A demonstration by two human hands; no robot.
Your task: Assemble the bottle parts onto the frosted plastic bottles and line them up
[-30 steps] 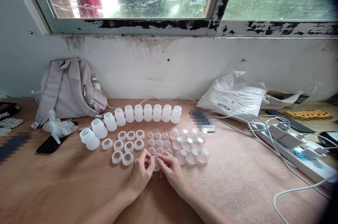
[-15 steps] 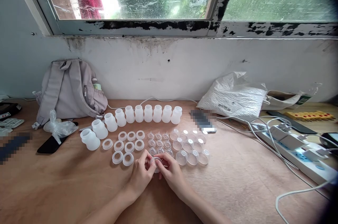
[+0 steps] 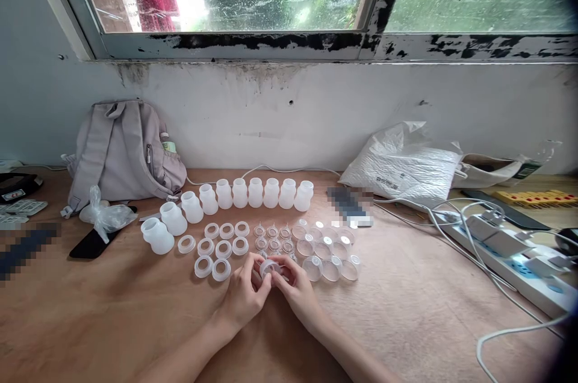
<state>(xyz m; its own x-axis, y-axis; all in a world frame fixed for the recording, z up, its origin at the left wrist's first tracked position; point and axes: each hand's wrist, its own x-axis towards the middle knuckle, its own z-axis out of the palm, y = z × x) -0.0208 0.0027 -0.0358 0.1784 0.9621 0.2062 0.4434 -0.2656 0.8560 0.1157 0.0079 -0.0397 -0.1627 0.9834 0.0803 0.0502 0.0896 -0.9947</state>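
Observation:
Near the front middle of the table, my left hand (image 3: 247,289) and my right hand (image 3: 294,286) meet around a small translucent screw ring (image 3: 267,268). Fingers and thumbs of both hands pinch it from either side; whether a clear teat sits inside it is hard to make out. Just behind the fingers lie several clear teats (image 3: 273,244) in short rows, partly covered by my hands. Loose matching screw rings (image 3: 221,269) lie to the left. Clear domed caps (image 3: 331,268) stand grouped on the right. Behind them, frosted white bottles (image 3: 255,193) stand open-topped in a curved line.
A grey backpack (image 3: 124,151) leans on the wall at left, with a knotted plastic bag (image 3: 103,217) on a black phone (image 3: 88,246) before it. At right are a silver mailing bag (image 3: 401,160), a phone (image 3: 350,208) and a power strip (image 3: 510,259) with trailing white cables.
My hands have tilted the screw ring, so its round opening now faces me more. Both hands stay in nearly the same place, and the view has shifted slightly.

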